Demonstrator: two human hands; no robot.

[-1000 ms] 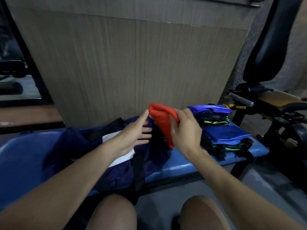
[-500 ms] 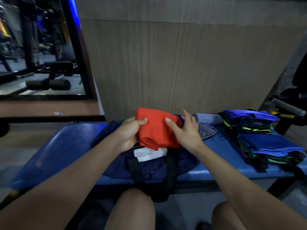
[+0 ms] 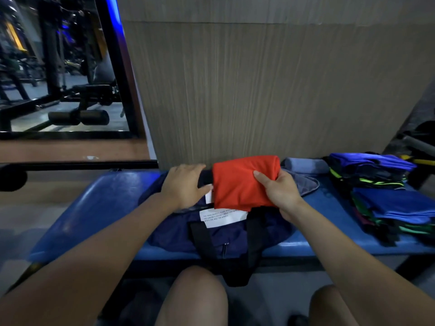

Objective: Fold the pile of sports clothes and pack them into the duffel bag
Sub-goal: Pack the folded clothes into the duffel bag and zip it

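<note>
The right hand (image 3: pixel 281 192) now holds the folded red shirt (image 3: pixel 242 183) alone, thumb on top and fingers curled under it, just over the dark blue bag (image 3: pixel 174 234) in the middle of the frame. The left hand (image 3: pixel 184 184) has let go of the shirt and rests with straight fingers on the bag's top edge, likely to hold it open. More folded clothes (image 3: pixel 386 191) wait at the right on the blue bench (image 3: pixel 94 208), so packing is probably not near done.
</note>
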